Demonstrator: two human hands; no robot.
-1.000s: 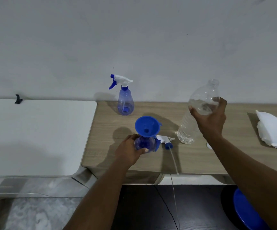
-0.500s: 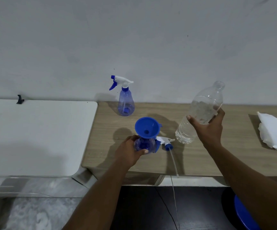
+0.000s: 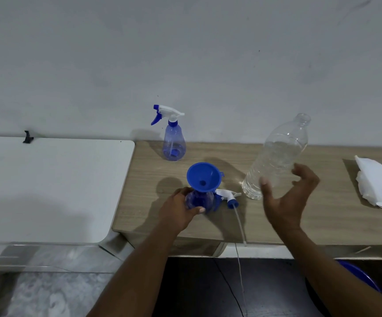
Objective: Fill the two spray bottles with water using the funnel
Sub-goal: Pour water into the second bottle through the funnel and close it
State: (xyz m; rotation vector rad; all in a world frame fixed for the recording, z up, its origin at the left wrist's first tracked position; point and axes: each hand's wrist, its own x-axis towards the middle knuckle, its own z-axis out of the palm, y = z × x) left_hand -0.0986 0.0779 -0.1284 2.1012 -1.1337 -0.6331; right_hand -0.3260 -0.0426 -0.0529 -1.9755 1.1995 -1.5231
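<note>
My left hand point(image 3: 176, 211) grips the body of an uncapped blue spray bottle point(image 3: 199, 200) standing near the front of the wooden table point(image 3: 322, 223). A blue funnel point(image 3: 203, 177) sits in its neck. The bottle's white-and-blue spray head point(image 3: 227, 195) lies just to the right, its tube pointing toward me. The second spray bottle point(image 3: 174, 143), capped, stands at the back by the wall. A clear, capless water bottle point(image 3: 279, 152) stands to the right, partly filled. My right hand point(image 3: 286, 202) cups loosely around its lower part, fingers spread and thumb in front.
A crumpled white cloth point(image 3: 380, 184) lies at the table's right end. A white table point(image 3: 48, 184) adjoins on the left, with a small black clip point(image 3: 27, 137) at its back edge. A blue round object point(image 3: 357, 277) sits under the table on the right.
My right hand has slid down from the water bottle's shoulder to its lower part and opened its fingers. The left hand and funnel have stayed put.
</note>
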